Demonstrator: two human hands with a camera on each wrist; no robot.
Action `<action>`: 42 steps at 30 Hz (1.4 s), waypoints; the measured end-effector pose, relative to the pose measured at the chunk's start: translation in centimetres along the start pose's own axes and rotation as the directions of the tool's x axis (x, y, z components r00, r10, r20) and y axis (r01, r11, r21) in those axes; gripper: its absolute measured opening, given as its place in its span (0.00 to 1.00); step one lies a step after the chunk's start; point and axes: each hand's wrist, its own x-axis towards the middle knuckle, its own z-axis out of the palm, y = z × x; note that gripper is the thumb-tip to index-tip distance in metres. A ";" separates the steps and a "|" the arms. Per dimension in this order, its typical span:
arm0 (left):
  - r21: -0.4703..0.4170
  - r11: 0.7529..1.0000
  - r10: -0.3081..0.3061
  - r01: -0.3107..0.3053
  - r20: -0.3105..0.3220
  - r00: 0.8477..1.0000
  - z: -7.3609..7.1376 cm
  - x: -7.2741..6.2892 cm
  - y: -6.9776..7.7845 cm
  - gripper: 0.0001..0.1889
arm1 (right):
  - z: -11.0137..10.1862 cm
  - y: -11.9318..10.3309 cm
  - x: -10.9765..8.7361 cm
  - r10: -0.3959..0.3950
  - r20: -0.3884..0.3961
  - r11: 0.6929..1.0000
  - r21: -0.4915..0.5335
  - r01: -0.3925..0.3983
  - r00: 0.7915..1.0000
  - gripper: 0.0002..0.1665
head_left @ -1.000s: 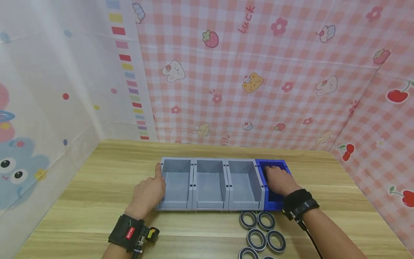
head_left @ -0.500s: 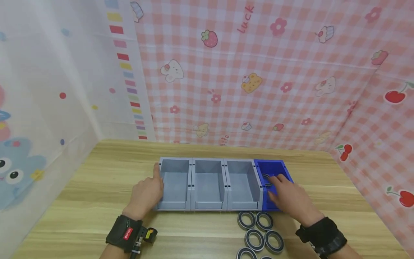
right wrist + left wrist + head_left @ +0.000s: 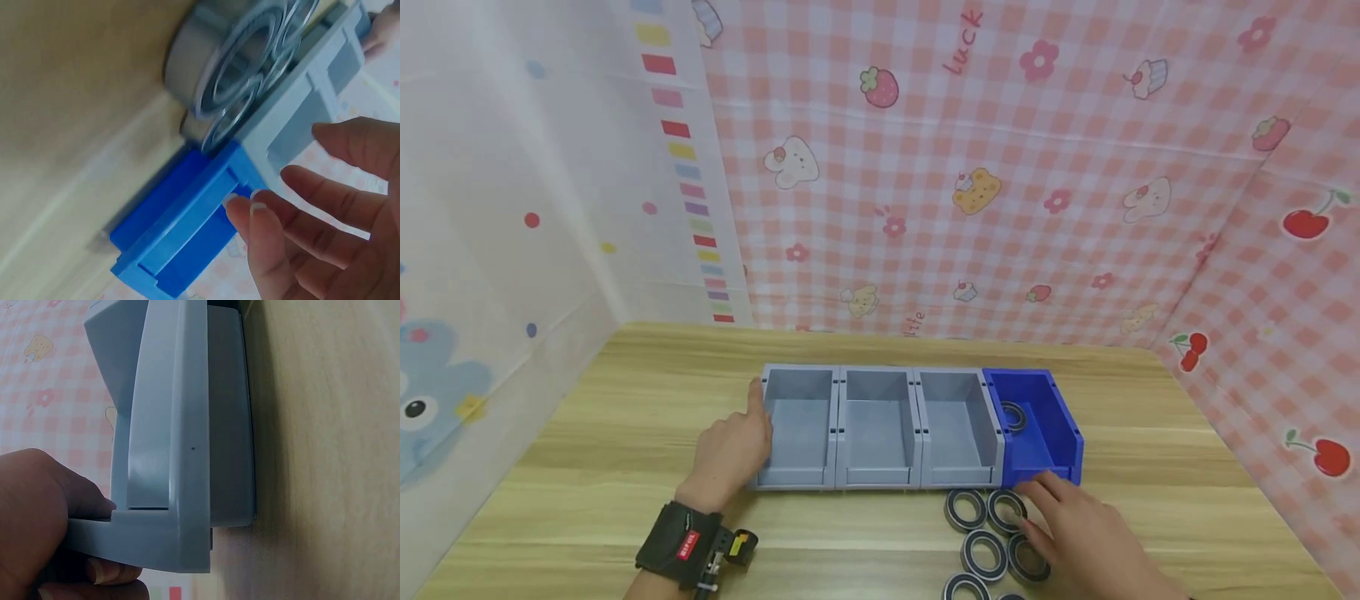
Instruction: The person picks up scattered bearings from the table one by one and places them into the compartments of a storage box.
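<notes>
My left hand (image 3: 733, 450) holds the side wall of the leftmost grey plastic bin (image 3: 793, 477). In the left wrist view the thumb lies over the wall's top and the other fingers curl beneath it. My right hand (image 3: 1086, 533) hovers with fingers spread and nothing between them, over the nearest ring-shaped ball bearings (image 3: 992, 508) in front of the blue bin (image 3: 1070, 437). One bearing (image 3: 1022, 417) leans against the blue bin's left inner wall. From the right wrist, the bearings (image 3: 194, 69) appear standing close to the bins, apart from the fingertips.
The middle grey bin (image 3: 878, 477) and the right grey bin (image 3: 962, 477) join the others in one row on the wooden table (image 3: 850, 550). More bearings (image 3: 949, 587) lie toward the front edge. A checked cloth (image 3: 925, 150) hangs behind, with more cloth at both sides.
My right hand has let go of a bearing inside the blue bin, then drawn back toward the bearings on the table. The left hand stays on the grey bin.
</notes>
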 end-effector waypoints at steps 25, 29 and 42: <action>0.015 1.000 0.028 -0.027 -0.020 0.999 0.4 -0.3 0.1 0.30 | 2.8 -0.8 -5.2 -0.252 0.001 0.953 0.171 0.248 0.968 0.25; 0.002 1.000 0.026 -0.026 -0.019 0.999 0.4 -0.2 0.2 0.30 | 2.6 -0.4 -5.3 -0.244 0.013 0.961 0.135 0.240 0.970 0.26; -0.006 1.000 0.004 -0.004 -0.009 1.000 0.2 -0.3 0.1 0.30 | 4.4 -0.9 -6.3 -0.230 -0.134 0.945 0.206 0.254 0.964 0.16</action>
